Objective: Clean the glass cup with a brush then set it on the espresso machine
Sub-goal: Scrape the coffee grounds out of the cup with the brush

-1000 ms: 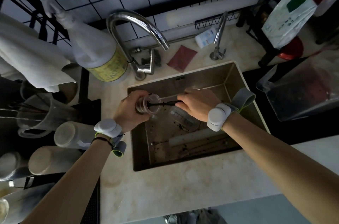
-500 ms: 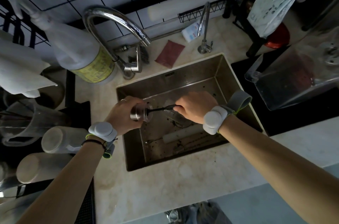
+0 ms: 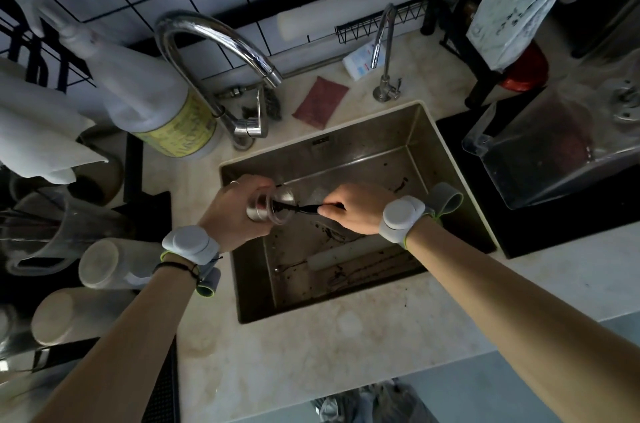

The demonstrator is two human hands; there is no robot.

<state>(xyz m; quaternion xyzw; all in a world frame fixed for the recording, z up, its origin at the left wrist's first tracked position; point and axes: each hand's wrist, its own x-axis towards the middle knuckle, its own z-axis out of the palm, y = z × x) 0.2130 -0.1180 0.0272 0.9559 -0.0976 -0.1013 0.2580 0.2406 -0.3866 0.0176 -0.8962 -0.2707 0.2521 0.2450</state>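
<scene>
The glass cup point(image 3: 268, 208) is in the left hand point(image 3: 232, 214), held on its side over the left part of the sink point(image 3: 446, 159), with the mouth turned to the right. I think it is held this way so that the brush point(image 3: 304, 208) can enter straight from the other side, and so that dirty water and grounds fall into the basin and not on the counter point(image 3: 311, 346). The left fingers are wrapped around the body of the cup and closed firmly on it. The right hand point(image 3: 356, 209) pinches the thin dark handle of the brush between thumb and fingers, and the brush head is inside the cup, so the cleaning step seems to be in progress.

Around the sink there are many things. The big curved faucet point(image 3: 214, 41) stands behind the left hand, and no water runs from it. A spray bottle point(image 3: 156, 111) with a yellow label stands beside it. A red cloth point(image 3: 320, 102) lies on the counter behind the sink, near a small second tap point(image 3: 384, 52). On the bottom of the sink lie dark grounds and a pale long object that I cannot identify. At the right stands a clear container point(image 3: 540, 152). The espresso machine I cannot recognise with certainty in this view, so the way to it cannot be judged.
</scene>
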